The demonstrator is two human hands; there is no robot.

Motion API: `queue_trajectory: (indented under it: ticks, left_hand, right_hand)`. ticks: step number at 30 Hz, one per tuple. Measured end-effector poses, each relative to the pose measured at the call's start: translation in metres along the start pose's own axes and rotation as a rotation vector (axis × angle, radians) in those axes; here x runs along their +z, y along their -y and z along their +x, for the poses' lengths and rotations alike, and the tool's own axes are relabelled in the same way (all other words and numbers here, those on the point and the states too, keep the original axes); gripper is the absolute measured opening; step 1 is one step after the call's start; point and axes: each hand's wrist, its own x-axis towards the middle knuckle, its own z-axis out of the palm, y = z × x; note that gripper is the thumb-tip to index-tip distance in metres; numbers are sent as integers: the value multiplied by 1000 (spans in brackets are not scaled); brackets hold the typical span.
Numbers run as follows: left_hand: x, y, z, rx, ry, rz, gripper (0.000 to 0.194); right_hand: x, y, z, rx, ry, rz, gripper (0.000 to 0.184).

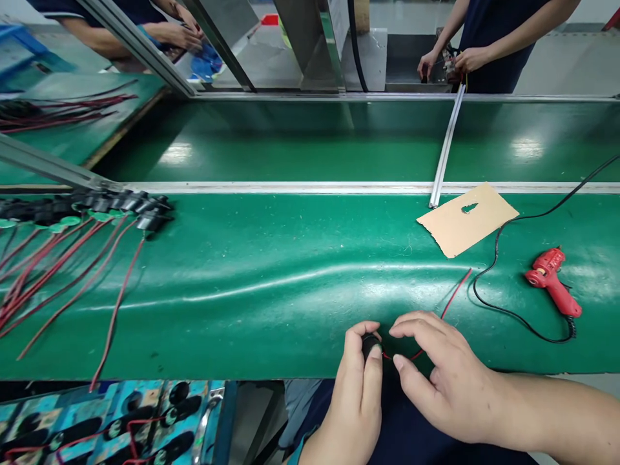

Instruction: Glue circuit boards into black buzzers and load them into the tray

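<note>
Near the front edge of the green work surface, my left hand pinches a small black round part between thumb and fingers. A thin red wire leads from that part, passes behind my right fingers and shows again beyond them, its free end on the surface. My right hand is just right of the part, thumb and forefinger curved and apart, with nothing visibly gripped. Much of the part is covered by my left fingers.
Right of my hands lie a red glue gun with a black cord and a torn piece of cardboard. Black parts with red wires lie at left, above a blue tray. Across the bench, two people work.
</note>
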Motion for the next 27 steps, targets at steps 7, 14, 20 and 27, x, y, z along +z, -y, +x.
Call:
queue_trajectory:
  ticks: [7, 14, 20, 27]
  left_hand:
    - [-3, -1, 4, -96, 14, -91, 30]
    - [-6, -7, 5, -113, 27, -109, 28]
    - [-8, -6, 4, -59, 93, -147, 27]
    - [-9, -6, 4, -92, 113, -153, 29]
  right_hand:
    - [-8, -1, 18, 40, 83, 43, 11]
    - [-10, 5, 15, -98, 117, -41, 19]
    - [0, 4, 12, -142, 184, -133, 10]
    - [12, -1, 8, -131, 75, -72, 15]
